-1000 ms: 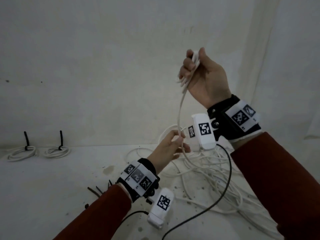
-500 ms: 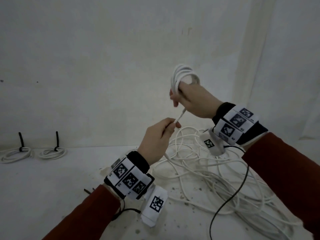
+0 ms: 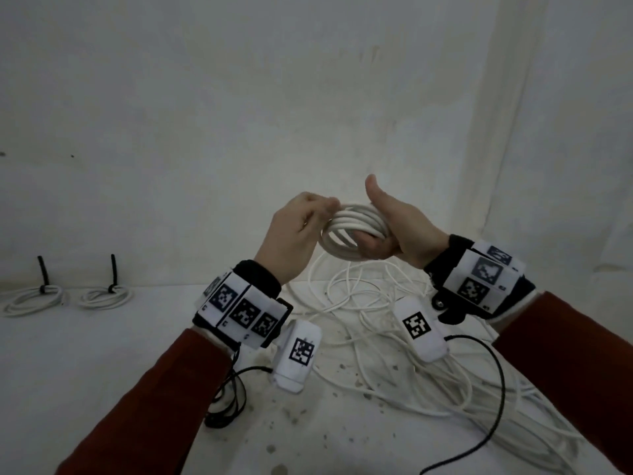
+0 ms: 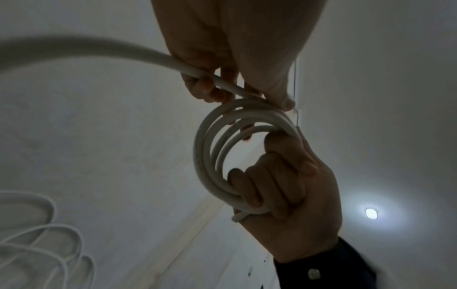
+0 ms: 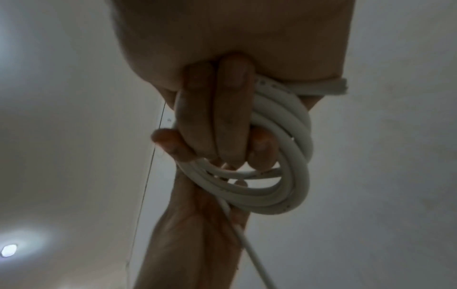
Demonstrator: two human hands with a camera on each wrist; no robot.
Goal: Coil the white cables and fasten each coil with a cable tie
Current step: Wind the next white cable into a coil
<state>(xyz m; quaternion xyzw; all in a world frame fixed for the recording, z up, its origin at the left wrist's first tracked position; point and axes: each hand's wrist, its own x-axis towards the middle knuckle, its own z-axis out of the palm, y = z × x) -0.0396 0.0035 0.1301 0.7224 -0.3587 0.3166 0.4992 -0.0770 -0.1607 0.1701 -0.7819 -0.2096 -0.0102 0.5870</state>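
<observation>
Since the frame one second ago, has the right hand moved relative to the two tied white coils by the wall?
Yes. The right hand, gripping the white cable coil, has dropped lower, nearer the level of the two tied white coils, with the wall edge as reference.

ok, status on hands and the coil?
Right hand grips the white coil, fingers through the loops. Left hand pinches the cable feeding in. No tie on it yet. Loose cables tangled on the surface below.
</observation>
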